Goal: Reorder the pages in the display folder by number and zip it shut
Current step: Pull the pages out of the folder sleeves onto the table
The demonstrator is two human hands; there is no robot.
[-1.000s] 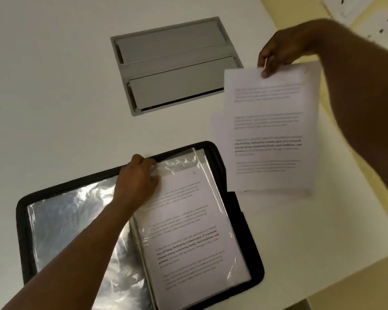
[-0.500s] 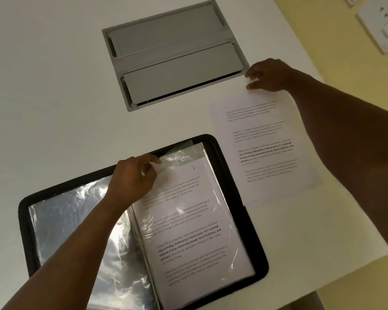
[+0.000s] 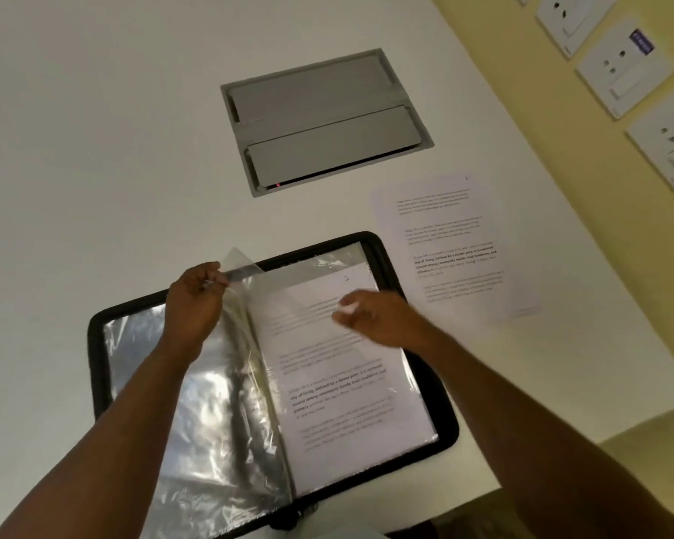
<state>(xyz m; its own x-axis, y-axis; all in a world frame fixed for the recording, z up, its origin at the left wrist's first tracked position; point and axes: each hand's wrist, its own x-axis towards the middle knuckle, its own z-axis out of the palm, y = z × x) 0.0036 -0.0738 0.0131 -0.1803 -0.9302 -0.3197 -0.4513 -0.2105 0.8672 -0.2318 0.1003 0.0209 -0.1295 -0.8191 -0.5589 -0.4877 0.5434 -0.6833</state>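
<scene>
We see the folder (image 3: 436, 429) lying open on the bench (image 3: 94, 149), under both hands. Our left hand (image 3: 195, 305) pinches a clear sleeve (image 3: 246, 266) by its top corner, lifting it; our right hand (image 3: 370, 317), fingers loosely curled, hovers over the numbered page (image 3: 339, 383). Loose pages (image 3: 452, 247) lie just right of the folder.

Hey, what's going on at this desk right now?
A person is sorting pages in a black zip display folder lying open on the white table. The left hand pinches a clear plastic sleeve and lifts it, while the right hand reaches over the printed page marked 2. A loose page lies on the table beside the folder. The folder is not yet zipped.
</scene>
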